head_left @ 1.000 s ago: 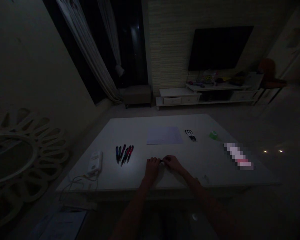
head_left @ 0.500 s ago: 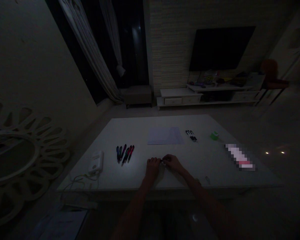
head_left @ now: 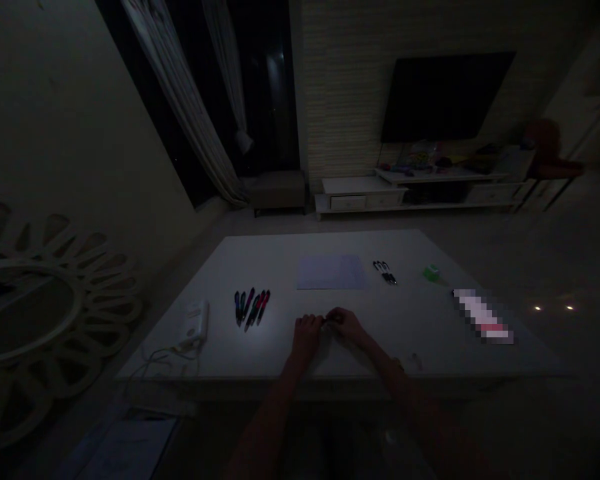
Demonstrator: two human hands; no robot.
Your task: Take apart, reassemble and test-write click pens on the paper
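My left hand [head_left: 307,333] is closed near the front middle of the white table [head_left: 275,267]. Its fingertips meet those of my right hand [head_left: 346,325], also closed, around something small and dark that is too dim to make out. Beyond both hands lies a pale sheet of paper [head_left: 330,272]. Several coloured pens [head_left: 251,308] are spread side by side to the left. A small group of black and white pens [head_left: 385,273] rests to the right of the paper.
A white power strip [head_left: 196,322] with cables is at the table's left. On the right are a green object [head_left: 431,273] and a blurred-out flat item [head_left: 483,317]. A small clear object [head_left: 415,361] lies by the front edge.
The view has shifted slightly, so the table's contents appear a little further right. Both hands stay together, with barely any change in their pose.
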